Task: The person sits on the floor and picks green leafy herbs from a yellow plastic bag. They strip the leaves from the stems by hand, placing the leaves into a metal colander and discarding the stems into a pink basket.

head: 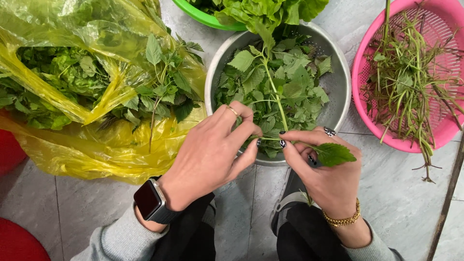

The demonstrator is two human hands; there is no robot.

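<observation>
My left hand (212, 152), with a ring and a dark smartwatch on the wrist, pinches a thin leaf stalk next to a leafy green herb stem (272, 82). My right hand (326, 169), with dark painted nails and a gold bracelet, grips the lower end of that stem, and a plucked green leaf (334, 153) rests against its fingers. The stem rises upright over a metal colander (338, 94) filled with picked green leaves.
A yellow plastic bag (96, 145) holding leafy herb bunches lies at the left. A pink basket (372, 116) with bare stems sits at the right. A green bowl (200, 17) with leaves is at the top. Red objects (9, 150) sit at the left edge, on grey floor tiles.
</observation>
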